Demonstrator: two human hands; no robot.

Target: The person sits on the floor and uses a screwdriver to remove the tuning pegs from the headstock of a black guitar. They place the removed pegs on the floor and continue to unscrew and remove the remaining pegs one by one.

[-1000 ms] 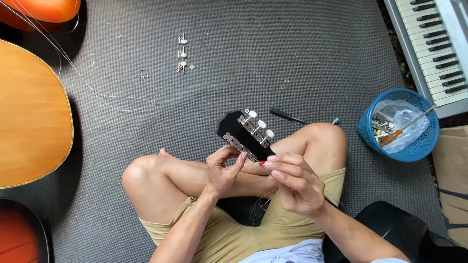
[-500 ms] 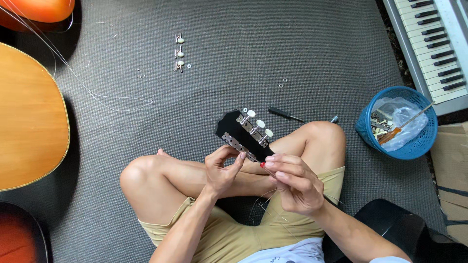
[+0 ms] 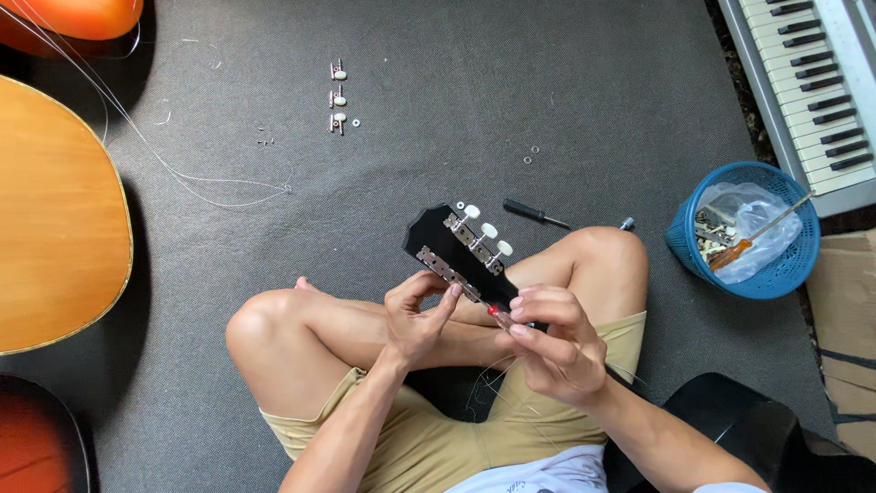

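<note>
Headstock (image 3: 453, 251), black with white tuner knobs, is held above the crossed legs, as it was a second ago; only the view has shifted slightly. It is pinched at its lower edge by the left hand (image 3: 415, 315), fingers curled. A red-handled tool (image 3: 498, 316) is gripped at the neck by the right hand (image 3: 557, 351). Screwdriver (image 3: 537, 215), loose tuners (image 3: 338, 96), washers (image 3: 530, 154) and a blue basket (image 3: 789, 265) lie around on the mat.

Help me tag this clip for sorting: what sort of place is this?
Probably a home music room or informal instrument repair spot. A person sits cross-legged on grey carpet holding a black guitar headstock; a tan acoustic guitar body, a white electric keyboard and loose white-knobbed tuning pegs lie around.
</note>
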